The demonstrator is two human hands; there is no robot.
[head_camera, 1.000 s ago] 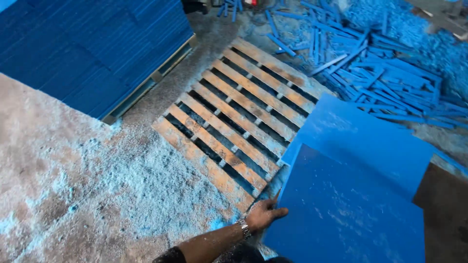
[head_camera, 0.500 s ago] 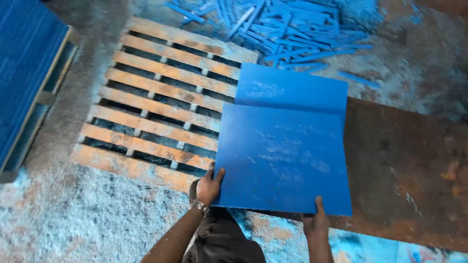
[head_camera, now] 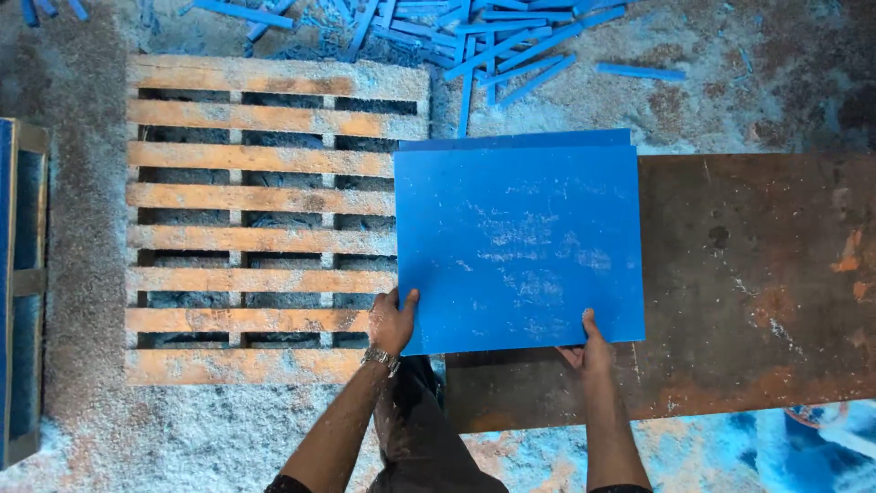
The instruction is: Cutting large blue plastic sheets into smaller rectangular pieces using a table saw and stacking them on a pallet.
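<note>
A stack of flat blue sheets (head_camera: 520, 242) is held level in front of me, with a second sheet's edge showing at its far side. My left hand (head_camera: 392, 321) grips the near left corner, thumb on top. At the near right edge my right hand (head_camera: 589, 347) holds it from below with the thumb on top. The sheets hang over the right end of an empty wooden pallet (head_camera: 260, 215) and the left end of a rusty metal plate (head_camera: 757, 274).
Blue offcut strips (head_camera: 493, 41) lie scattered on the floor beyond the pallet. Another pallet stacked with blue sheets (head_camera: 16, 283) stands at the left edge. Blue-tinged sawdust (head_camera: 146, 429) covers the floor. My dark trouser leg shows below the sheets.
My view has turned so the pallet lies square on the left. The sheets are now held squarely between both hands, and my right hand is plainly on the near edge.
</note>
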